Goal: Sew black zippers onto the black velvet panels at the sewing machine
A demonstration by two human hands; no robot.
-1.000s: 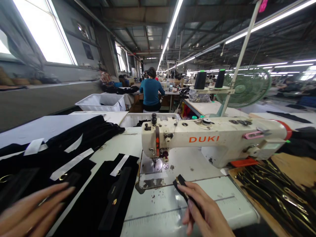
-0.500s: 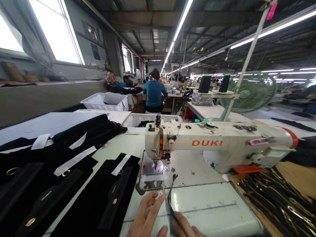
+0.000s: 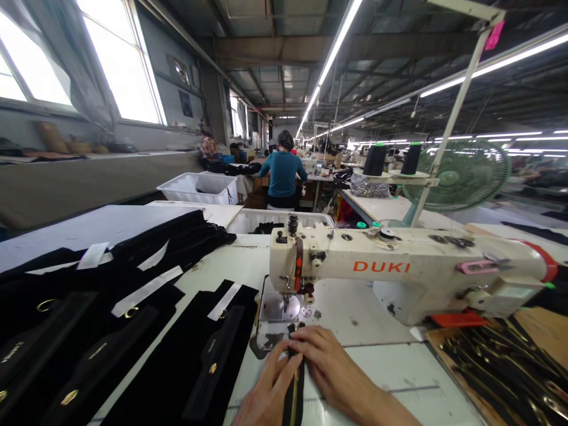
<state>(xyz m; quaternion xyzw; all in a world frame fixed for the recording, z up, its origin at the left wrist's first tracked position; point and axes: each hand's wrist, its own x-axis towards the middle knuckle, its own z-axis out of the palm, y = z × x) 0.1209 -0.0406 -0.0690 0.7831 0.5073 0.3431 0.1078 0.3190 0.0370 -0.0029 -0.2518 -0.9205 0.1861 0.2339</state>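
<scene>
Zipper strip (image 3: 293,396) straighter now, in grip of left hand (image 3: 265,386) and right hand (image 3: 331,358), near "DUKI" sewing machine (image 3: 381,267).

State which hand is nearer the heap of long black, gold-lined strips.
Right: the right hand lies left of the heap; the left hand is farther left, beyond the right.

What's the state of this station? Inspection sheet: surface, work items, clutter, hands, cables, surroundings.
Surface: pale table with ruler marks; dark patches on the machine bed.
Work items: black strip with a gold line, in front of the sewing machine.
Clutter: black fabric with white strips, left; pile of gold-lined straps, right.
Hands: left hand and right hand both on the strip; grip unclear.
Cables: nothing seen around the hands.
Surroundings: seated person ahead, white bin, green fan.
</scene>
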